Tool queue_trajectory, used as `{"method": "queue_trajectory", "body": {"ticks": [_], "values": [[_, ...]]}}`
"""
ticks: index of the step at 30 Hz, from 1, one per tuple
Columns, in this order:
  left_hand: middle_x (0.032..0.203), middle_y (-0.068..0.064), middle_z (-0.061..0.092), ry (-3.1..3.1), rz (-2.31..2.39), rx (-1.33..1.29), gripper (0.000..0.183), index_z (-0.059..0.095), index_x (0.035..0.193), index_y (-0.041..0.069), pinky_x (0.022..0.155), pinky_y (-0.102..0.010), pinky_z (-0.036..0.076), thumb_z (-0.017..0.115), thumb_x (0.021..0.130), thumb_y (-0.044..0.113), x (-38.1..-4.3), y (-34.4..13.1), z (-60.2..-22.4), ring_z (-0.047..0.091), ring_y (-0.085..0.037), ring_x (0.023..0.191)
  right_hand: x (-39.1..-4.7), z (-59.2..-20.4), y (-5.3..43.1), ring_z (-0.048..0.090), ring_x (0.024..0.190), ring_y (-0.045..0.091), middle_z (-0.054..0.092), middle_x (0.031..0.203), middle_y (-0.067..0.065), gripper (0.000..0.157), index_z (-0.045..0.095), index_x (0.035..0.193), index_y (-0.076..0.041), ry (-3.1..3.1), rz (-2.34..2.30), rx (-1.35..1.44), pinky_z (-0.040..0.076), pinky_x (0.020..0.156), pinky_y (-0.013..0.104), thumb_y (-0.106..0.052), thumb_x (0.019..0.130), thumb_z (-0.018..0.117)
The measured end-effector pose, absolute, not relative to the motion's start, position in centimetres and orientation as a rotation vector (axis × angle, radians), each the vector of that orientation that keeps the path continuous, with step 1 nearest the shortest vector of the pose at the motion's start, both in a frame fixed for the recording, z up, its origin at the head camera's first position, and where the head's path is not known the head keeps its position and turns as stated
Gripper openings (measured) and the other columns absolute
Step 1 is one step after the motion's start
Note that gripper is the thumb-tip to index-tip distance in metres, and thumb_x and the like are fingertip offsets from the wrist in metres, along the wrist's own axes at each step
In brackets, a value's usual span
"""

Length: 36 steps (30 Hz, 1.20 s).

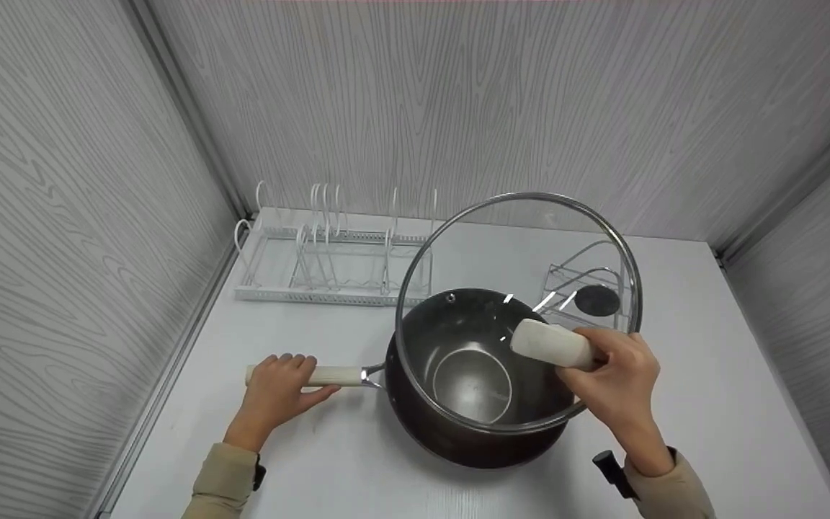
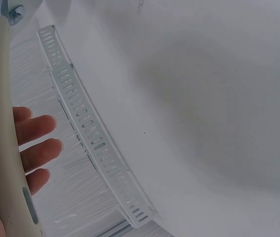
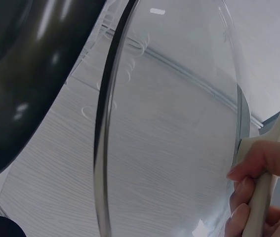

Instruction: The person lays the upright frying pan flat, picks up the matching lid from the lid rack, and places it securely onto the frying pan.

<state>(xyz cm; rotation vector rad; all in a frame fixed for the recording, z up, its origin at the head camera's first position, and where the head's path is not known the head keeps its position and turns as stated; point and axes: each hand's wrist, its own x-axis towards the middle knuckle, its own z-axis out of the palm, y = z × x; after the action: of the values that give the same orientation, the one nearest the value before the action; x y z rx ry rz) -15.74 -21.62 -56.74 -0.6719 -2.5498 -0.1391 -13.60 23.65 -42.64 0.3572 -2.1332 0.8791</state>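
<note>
A dark pot (image 1: 451, 432) with a long cream handle (image 1: 336, 375) stands on the white table. My left hand (image 1: 278, 389) grips that handle near its end; in the left wrist view the fingers (image 2: 41, 153) curl round the handle (image 2: 1, 128). My right hand (image 1: 620, 371) holds a clear glass lid (image 1: 523, 223) by its cream knob (image 1: 552, 344). Over the pot the lid is raised and tilted, its metal rim overlapping the pot in the head view. In the right wrist view the lid (image 3: 174, 133) stands apart from the pot (image 3: 36, 89), fingers wrapped round the knob (image 3: 260, 202).
Behind the pot on the left stands a white wire dish rack (image 1: 328, 295) with upright loops. At the back right, a smaller wire stand (image 1: 566, 274) with a dark round disc (image 1: 597, 300) shows partly through the lid. Grey wood-grain panels (image 1: 458, 108) enclose the table.
</note>
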Motion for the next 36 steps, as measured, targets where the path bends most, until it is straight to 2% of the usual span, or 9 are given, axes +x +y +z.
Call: {"method": "queue_trajectory", "body": {"ticks": [9, 14, 23, 36], "values": [[0.064, -0.003, 0.059, -2.547, -0.132, -0.678, 0.05, 0.058, 0.076, 0.008, 0.05, -0.036, 0.045, 0.068, 0.075, 0.058, -15.7, -21.3, -56.8, 0.053, -0.019, 0.054, -13.8, -42.9, 23.8, 0.054, 0.064, 0.016, 0.07, 0.076, 0.002, 0.037, 0.073, 0.079, -0.013, -2.299, 0.84, 0.309, 0.036, 0.059, 0.03, 0.001, 0.044, 0.073], [0.063, -0.003, 0.058, -2.577, -0.124, -0.679, 0.05, 0.058, 0.076, 0.009, 0.05, -0.035, 0.043, 0.066, 0.077, 0.058, -15.7, -21.3, -56.6, 0.049, -0.016, 0.052, -14.0, -42.8, 23.9, 0.053, 0.064, 0.018, 0.07, 0.073, 0.001, 0.038, 0.073, 0.079, -0.014, -2.385, 0.856, 0.277, 0.036, 0.059, 0.035, -0.001, 0.044, 0.074], [0.061, -0.002, 0.058, -2.542, -0.086, -0.689, 0.051, 0.058, 0.075, 0.009, 0.05, -0.034, 0.044, 0.066, 0.076, 0.059, -16.0, -21.5, -56.6, 0.054, -0.018, 0.053, -14.9, -42.9, 23.6, 0.058, 0.063, 0.018, 0.069, 0.071, 0.001, 0.037, 0.074, 0.081, -0.014, -2.51, 0.89, 0.245, 0.039, 0.057, 0.036, -0.002, 0.046, 0.073], [0.061, -0.002, 0.057, -2.526, -0.103, -0.697, 0.05, 0.056, 0.075, 0.01, 0.05, -0.035, 0.045, 0.066, 0.077, 0.058, -16.0, -21.6, -56.8, 0.052, -0.018, 0.052, -16.5, -44.0, 23.3, 0.053, 0.06, 0.017, 0.068, 0.07, -0.002, 0.037, 0.074, 0.08, -0.017, -2.704, 0.866, 0.218, 0.037, 0.056, 0.033, -0.01, 0.044, 0.077]]}}
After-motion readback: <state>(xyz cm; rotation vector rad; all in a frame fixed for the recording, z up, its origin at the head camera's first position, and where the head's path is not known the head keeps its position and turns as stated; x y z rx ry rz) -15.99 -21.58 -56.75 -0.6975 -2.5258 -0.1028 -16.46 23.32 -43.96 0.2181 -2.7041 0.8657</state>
